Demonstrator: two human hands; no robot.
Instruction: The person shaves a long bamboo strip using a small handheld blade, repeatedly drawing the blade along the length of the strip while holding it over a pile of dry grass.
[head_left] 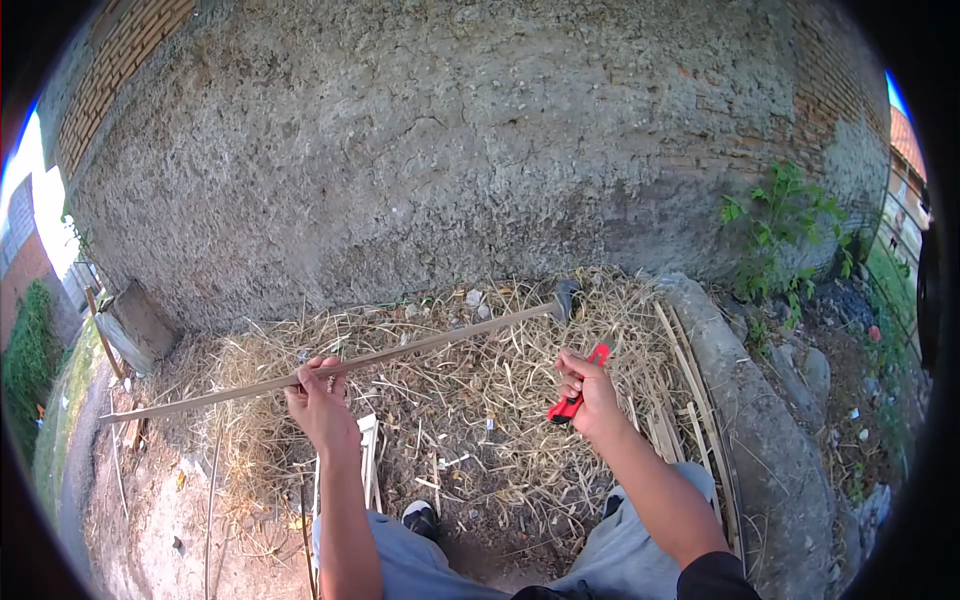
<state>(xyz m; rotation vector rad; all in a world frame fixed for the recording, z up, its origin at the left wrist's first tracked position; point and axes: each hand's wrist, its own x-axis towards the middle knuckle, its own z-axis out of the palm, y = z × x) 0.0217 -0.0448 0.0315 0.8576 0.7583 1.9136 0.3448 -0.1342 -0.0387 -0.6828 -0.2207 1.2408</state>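
Slanting from lower left to upper right, the long strip [430, 343] passes through the left hand [322, 408], fingers curled closed around it; the right hand [596, 398], fingers wrapped round a red knife [564, 410], sits apart, below its upper end.

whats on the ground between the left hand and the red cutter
Head view: dry straw with small pale scraps lies on the ground between the left hand and the red cutter.

Cracked grey wall [430, 170]; leafy green plant [786, 215] toward right side.
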